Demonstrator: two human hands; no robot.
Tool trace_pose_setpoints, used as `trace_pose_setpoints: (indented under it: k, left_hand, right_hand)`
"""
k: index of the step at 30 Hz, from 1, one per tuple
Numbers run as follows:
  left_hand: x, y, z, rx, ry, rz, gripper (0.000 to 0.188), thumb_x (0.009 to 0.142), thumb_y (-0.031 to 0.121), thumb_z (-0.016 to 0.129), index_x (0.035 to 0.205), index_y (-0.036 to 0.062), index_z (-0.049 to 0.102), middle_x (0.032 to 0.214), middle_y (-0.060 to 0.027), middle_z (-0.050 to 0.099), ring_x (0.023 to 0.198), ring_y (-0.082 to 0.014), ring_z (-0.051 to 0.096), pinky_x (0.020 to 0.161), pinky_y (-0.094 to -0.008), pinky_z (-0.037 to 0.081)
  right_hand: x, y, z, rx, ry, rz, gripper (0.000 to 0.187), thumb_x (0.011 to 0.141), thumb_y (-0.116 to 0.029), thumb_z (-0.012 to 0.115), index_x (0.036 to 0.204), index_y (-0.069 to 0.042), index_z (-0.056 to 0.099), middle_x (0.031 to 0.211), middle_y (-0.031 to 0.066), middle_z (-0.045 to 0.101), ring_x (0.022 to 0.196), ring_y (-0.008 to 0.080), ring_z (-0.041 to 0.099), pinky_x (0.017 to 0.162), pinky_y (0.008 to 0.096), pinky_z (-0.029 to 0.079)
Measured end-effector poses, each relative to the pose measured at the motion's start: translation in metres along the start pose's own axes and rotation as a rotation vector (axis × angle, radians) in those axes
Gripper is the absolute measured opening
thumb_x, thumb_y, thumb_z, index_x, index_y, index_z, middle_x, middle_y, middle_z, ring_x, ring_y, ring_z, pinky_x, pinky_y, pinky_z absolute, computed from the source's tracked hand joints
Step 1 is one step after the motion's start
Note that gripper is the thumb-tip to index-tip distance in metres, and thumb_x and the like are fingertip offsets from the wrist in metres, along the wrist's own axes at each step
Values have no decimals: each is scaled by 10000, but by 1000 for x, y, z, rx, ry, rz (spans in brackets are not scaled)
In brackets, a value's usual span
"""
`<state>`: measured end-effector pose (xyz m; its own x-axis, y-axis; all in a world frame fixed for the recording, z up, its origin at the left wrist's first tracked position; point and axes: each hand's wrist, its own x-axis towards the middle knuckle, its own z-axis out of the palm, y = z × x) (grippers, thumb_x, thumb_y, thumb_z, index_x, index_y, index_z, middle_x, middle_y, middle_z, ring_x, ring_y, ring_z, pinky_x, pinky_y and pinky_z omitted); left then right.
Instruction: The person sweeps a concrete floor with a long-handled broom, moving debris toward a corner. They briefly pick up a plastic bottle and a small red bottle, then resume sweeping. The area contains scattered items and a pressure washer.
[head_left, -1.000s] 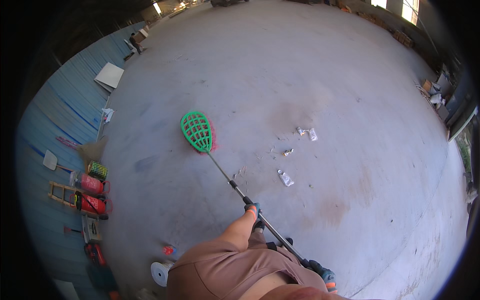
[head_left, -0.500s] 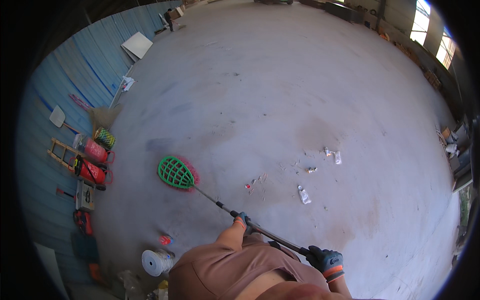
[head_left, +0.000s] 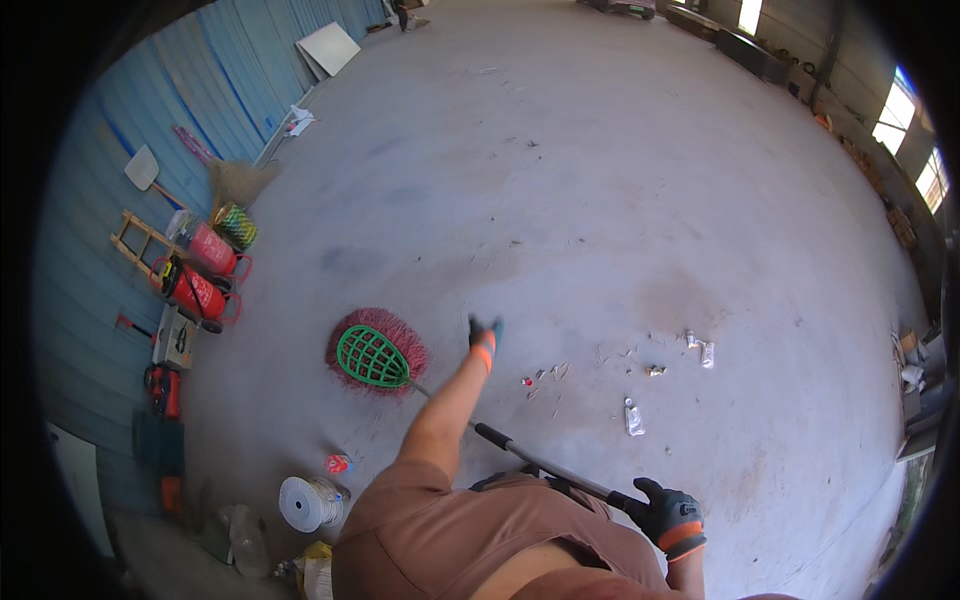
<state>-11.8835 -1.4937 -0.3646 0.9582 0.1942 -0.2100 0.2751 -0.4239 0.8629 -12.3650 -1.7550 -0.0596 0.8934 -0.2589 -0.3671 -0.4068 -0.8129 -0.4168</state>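
A long-handled broom lies across the view, with a green lattice head ringed by dark red bristles at the floor on the left. Its metal pole runs back toward my body. My right hand, in a dark glove with an orange cuff, is closed round the black grip at the pole's near end. My left hand, gloved the same way, is off the pole and stretched forward over the floor, its fingers apart and holding nothing. My left forearm hides part of the pole. Small litter bits lie right of the broom head.
Clear plastic bottles lie on the floor at right. Along the blue wall stand red wheeled fire extinguishers. Near my left side are a white cable spool and a red packet. A person stands far off.
My left hand has let go of the pole and reached forward. The bristles show more widely round the broom head. My right hand keeps its hold. The whole view has shifted slightly.
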Motion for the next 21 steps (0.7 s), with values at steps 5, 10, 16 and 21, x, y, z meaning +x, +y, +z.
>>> trace_pose_setpoints:
  k: [5, 10, 16, 21]
  left_hand:
    - [24, 332, 20, -139, 2, 484, 962, 809, 468, 658, 1499, 125, 82, 1483, -225, 301, 1343, -364, 351, 1102, -432, 285]
    - [194, 427, -124, -1201, -510, 259, 885, 767, 516, 680, 1436, 103, 274, 1427, -166, 396, 1314, -343, 389, 1057, -474, 341]
    - [266, 544, -109, -2170, -1013, -445, 884, 731, 610, 669, 1392, 79, 421, 1363, -136, 492, 1302, -313, 410, 1049, -473, 356]
    - [176, 625, 20, -1778, -978, -71, 844, 764, 554, 667, 1410, 85, 394, 1348, -145, 511, 1268, -301, 444, 1039, -448, 374]
  right_hand:
    - [8, 32, -2, -48, 34, 53, 480, 813, -517, 631, 1114, -144, 647, 802, 179, 680, 787, 363, 653, 681, 452, 508]
    - [25, 33, -5, -49, 204, -91, 479, 802, -526, 653, 1080, -136, 668, 735, 148, 673, 737, 347, 655, 667, 424, 516]
    - [16, 77, -2, -14, 150, 38, 539, 850, -602, 541, 1134, -152, 630, 782, 148, 675, 780, 342, 652, 697, 433, 503]
    - [24, 77, -9, 72, 32, 72, 536, 887, -576, 478, 1220, -168, 578, 858, 140, 685, 850, 335, 651, 736, 431, 500]
